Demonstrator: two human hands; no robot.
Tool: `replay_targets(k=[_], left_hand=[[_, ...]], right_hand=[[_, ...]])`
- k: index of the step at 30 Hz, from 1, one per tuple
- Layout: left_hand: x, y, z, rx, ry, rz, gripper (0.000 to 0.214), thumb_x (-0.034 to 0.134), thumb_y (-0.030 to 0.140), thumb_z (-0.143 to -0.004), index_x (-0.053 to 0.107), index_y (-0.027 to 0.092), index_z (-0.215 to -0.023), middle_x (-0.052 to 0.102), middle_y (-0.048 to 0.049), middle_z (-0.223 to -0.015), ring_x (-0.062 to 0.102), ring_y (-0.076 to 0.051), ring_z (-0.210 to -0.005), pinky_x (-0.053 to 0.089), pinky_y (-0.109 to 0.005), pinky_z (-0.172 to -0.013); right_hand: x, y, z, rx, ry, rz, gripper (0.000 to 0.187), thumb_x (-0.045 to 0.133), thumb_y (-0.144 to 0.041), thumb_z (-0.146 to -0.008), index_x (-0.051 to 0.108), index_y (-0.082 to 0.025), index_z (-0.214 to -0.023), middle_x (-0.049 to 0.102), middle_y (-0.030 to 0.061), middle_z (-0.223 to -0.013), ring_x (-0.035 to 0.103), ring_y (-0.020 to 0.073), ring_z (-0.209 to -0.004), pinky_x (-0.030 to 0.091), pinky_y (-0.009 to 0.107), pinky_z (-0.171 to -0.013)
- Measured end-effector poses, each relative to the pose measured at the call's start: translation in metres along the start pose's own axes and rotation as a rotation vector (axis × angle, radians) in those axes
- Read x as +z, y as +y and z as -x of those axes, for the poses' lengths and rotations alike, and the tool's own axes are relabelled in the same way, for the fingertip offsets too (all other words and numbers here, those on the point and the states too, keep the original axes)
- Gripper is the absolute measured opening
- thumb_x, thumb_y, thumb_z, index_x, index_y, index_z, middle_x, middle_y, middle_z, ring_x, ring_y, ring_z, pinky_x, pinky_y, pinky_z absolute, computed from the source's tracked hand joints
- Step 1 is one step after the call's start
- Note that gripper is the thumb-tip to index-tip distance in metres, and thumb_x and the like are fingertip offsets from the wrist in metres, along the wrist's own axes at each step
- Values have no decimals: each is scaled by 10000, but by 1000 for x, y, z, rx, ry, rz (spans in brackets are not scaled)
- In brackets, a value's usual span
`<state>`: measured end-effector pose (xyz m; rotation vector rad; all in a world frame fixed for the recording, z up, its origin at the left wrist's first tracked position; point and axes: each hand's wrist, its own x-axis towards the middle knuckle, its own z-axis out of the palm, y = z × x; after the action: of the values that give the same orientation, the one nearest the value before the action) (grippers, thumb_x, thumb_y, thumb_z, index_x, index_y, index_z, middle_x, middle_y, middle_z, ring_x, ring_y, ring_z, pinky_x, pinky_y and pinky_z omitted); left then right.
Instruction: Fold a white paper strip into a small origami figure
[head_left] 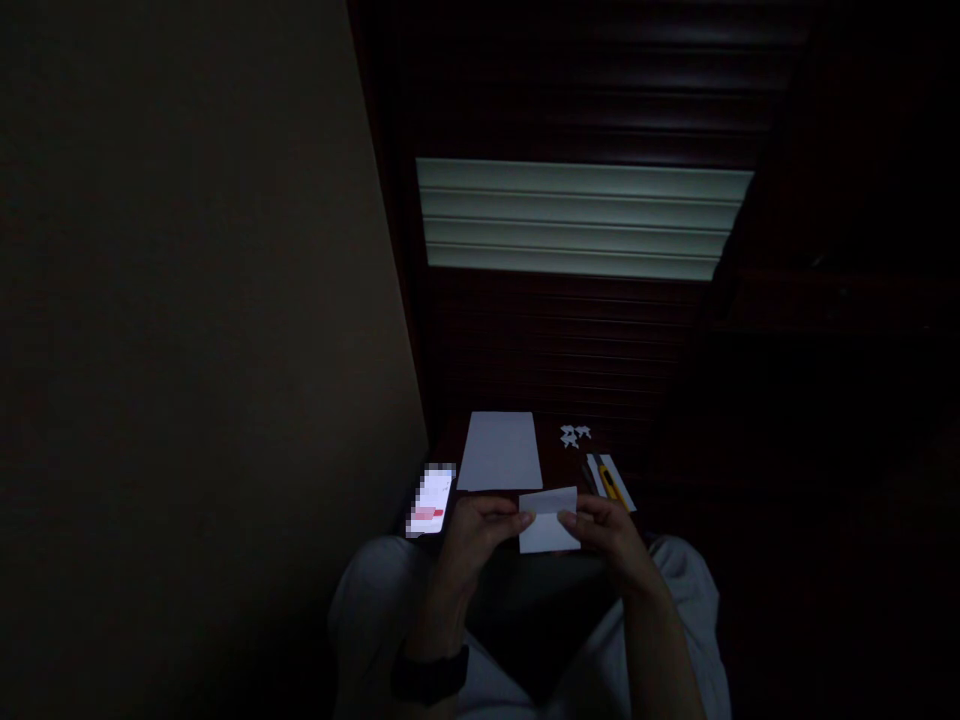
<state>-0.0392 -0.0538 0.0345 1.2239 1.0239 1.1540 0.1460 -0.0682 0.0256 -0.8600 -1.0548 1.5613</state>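
In dim light, my left hand (480, 535) and my right hand (607, 530) both pinch a small folded white paper (549, 520), one at each side edge, over the near part of a dark table (555, 465). A dark band circles my left wrist. Just beyond the paper lies a flat white sheet (500, 451). My knees in light trousers show below the hands.
A lit phone (432, 500) lies at the table's left edge. Small white folded paper pieces (574, 435) sit at the back right. A yellow cutter (611, 482) rests on a paper strip to the right. A beige wall stands left; dark slatted shutters with a pale lit band are behind.
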Motion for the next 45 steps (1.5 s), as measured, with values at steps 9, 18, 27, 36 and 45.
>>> replay_targets(k=[9,18,27,36,45], left_hand=[[7,7,3,1,59,70,256,706,363,-609,715,131,-717,706,-109,-782,639,-233,-721,475,-307,-665],[6,8,7,-1,-61,146,298,675,305,-642,702,123,-875,696,-123,-874,632,-253,-789,473,-341,-706],[2,-5,3,-6,8,135,258,610,273,-702,692,143,-909,690,-95,-837,627,-179,-708,458,-228,-577],[12,-1,1,2,117,118,465,677,331,-663,604,154,-1087,686,-102,-899,649,-194,-694,508,-249,-542],[18,-4,-1,209,263,-205,337,594,338,-732,654,190,-1028,697,-48,-748,620,-174,-632,490,-249,-587]], right_hand=[[5,-1,0,-43,17,39,359,693,-391,-652,658,-165,-927,673,37,-696,613,191,-627,463,278,-565],[2,4,-2,-73,45,-24,322,690,-314,-656,648,-189,-950,672,45,-799,613,204,-682,498,311,-576],[0,5,-3,-154,79,92,100,622,-247,-677,685,-179,-714,658,31,-683,603,184,-617,478,289,-587],[7,-3,-2,-197,100,174,180,524,-261,-735,671,-170,-784,654,42,-765,607,202,-715,481,296,-647],[22,0,-7,-247,107,238,450,721,-297,-607,582,-194,-1023,639,56,-900,603,207,-747,507,280,-599]])
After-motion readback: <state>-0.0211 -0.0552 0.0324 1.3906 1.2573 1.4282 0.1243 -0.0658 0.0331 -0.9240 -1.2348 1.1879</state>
